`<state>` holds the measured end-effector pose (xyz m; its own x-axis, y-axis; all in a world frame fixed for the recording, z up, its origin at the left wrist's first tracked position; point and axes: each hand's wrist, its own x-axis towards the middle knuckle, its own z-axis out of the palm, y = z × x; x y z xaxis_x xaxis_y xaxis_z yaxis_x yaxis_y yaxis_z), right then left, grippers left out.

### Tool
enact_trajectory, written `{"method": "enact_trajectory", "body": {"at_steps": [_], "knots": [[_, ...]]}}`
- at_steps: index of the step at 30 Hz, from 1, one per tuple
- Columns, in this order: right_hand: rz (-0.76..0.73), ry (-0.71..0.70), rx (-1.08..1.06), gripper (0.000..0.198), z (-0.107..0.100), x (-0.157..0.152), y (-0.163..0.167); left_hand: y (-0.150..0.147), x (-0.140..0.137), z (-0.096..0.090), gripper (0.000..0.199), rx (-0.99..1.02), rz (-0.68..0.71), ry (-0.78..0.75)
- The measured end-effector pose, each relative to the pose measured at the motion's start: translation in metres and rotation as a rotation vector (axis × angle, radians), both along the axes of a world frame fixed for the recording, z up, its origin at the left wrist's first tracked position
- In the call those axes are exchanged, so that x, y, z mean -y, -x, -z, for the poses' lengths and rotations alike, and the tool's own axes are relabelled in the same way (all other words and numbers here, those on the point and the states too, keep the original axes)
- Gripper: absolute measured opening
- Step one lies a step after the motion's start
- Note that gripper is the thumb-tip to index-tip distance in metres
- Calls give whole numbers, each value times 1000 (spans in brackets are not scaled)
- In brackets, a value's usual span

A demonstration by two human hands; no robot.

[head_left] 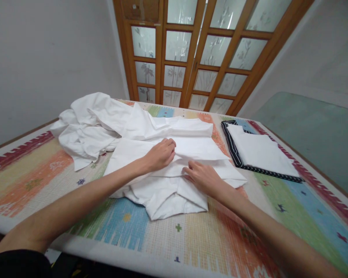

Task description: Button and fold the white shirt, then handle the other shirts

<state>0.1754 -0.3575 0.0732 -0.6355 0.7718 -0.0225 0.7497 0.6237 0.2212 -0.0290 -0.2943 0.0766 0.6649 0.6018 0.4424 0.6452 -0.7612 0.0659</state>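
Note:
A white shirt (191, 147), partly folded and creased, lies across the middle of the table. My left hand (162, 154) is closed on the fabric near its centre, fingertips pinched together. Just to the right and closer to me, my right hand (201, 177) pinches a fold of the same cloth, with some of its fingers curled under. Between the two hands the fabric lifts in a slight ridge. A loose, crumpled flap (174, 200) of it spreads toward me. The fingertips of both hands are partly hidden.
Bunched white cloth (87, 123) is heaped at the left, against the shirt. On the right lies a folded white piece (263, 148) over black striped cloth (233, 148). A patterned, colourful tablecloth (116, 224) covers the table. Wooden glass-paned doors (176, 58) stand behind.

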Motion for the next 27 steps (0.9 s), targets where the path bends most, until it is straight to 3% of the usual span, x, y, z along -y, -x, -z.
{"method": "enact_trajectory", "body": {"at_steps": [5,11,15,18,20,22,24,27], "knots": [[66,-47,-51,19,2,-11,-11,51,-7,-26,12,139,-306,-173],[575,-316,-166,27,-25,-39,-61,148,0,-34,14,125,-811,-311],[894,-319,-189,40,-41,-51,-119,208,22,-27,14,2,-1075,-229],[984,-192,-149,35,-45,-54,-149,227,36,-23,10,-72,-1129,-118],[950,-144,-133,36,-45,-53,-150,221,41,-24,10,-31,-1104,-129],[806,-134,-185,38,-44,-47,-130,198,45,-29,12,57,-995,-171],[523,-68,-333,36,-42,-36,-95,161,50,-33,11,143,-756,-92],[14,184,-480,28,-36,-13,-39,95,62,-30,13,203,-336,145]]}}
